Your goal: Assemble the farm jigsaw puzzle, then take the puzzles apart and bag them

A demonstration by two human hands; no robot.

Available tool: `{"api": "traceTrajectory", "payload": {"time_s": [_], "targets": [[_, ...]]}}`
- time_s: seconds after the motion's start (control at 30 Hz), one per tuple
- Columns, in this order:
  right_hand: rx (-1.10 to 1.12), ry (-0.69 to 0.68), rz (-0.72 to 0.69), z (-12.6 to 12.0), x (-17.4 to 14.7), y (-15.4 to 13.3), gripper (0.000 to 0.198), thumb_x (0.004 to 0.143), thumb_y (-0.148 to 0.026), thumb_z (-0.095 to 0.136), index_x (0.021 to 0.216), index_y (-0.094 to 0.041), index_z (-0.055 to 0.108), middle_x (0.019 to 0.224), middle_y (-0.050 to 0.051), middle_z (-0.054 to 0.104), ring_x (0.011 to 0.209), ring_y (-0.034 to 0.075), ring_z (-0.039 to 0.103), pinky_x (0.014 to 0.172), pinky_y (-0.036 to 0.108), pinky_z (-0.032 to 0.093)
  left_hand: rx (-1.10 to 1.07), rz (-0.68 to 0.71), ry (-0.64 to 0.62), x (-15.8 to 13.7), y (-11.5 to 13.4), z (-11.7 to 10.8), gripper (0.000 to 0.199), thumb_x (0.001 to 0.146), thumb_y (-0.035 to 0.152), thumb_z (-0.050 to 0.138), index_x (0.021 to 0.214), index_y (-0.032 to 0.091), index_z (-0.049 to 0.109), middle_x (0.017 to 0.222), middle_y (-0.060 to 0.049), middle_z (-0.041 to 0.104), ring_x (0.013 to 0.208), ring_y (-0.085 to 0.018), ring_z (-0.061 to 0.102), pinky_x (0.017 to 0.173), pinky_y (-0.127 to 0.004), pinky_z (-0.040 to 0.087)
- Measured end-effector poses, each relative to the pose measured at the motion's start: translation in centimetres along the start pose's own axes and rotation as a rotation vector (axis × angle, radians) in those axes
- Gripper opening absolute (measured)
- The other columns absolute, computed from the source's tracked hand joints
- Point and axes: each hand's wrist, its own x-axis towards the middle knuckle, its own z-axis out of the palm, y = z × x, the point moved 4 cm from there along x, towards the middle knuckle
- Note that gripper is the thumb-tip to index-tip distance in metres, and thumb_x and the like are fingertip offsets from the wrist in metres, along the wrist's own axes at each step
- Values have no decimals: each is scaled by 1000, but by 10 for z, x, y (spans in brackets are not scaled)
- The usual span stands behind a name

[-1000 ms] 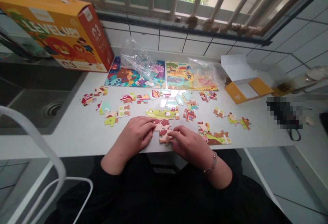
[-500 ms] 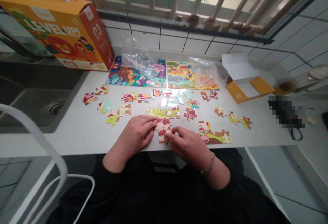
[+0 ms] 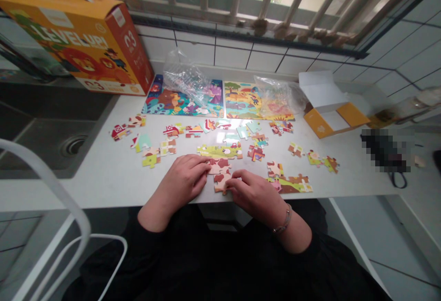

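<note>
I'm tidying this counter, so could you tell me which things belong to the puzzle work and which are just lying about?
In use: left hand, right hand, brown-and-white puzzle pieces, loose puzzle pieces, reference pictures.
Lying about: orange puzzle box, plastic bags, small open box, sink.

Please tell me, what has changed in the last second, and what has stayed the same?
Very little. The right hand shifted slightly at the brown-and-white puzzle piece, still pinching it. The left hand stays on the joined pieces. The loose pieces and orange box are unmoved.
</note>
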Motion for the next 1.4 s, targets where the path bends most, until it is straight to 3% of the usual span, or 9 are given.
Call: {"api": "traceTrajectory", "payload": {"time_s": [0.2,0.4,0.7,0.97,1.17,1.4], "targets": [[41,6,25,-9,-9,14,21,104,-17,61,121,-24,71,122,9,73,100,20,74,85,32,59,-4,-3,1,1,1,-1,23,104,19,59,119,23,76,136,-11,77,124,-31,70,107,-53,55],[-1,-5,4,-6,-4,5,21,104,-20,64,119,-28,75,116,6,75,91,18,72,79,29,56,3,3,1,1,1,-1,23,103,19,60,119,23,76,136,-10,77,124,-31,70,107,-53,55],[-65,-50,-7,1,3,0,41,103,-17,63,140,-32,70,120,7,74,91,18,70,78,28,55,12,35,-37,-1,5,-3,26,101,19,63,123,24,75,142,-11,74,130,-32,67,108,-54,54],[-66,-70,3,4,5,-3,39,104,-15,60,140,-28,69,125,9,73,97,21,71,86,33,58,6,128,-101,-1,15,-4,30,103,23,63,131,28,73,145,-7,73,135,-33,65,111,-55,51],[-63,-62,-19,2,7,-11,39,106,-14,56,143,-22,65,141,14,70,109,25,69,95,41,59,35,161,-120,4,24,6,33,106,25,61,138,26,71,147,-8,73,137,-33,64,113,-54,50],[-58,-70,-40,1,0,-14,33,107,-18,58,137,-21,69,143,12,72,108,27,69,93,45,59,34,151,-120,7,25,7,29,107,27,60,134,25,71,143,-9,74,134,-32,66,112,-53,50]]}}
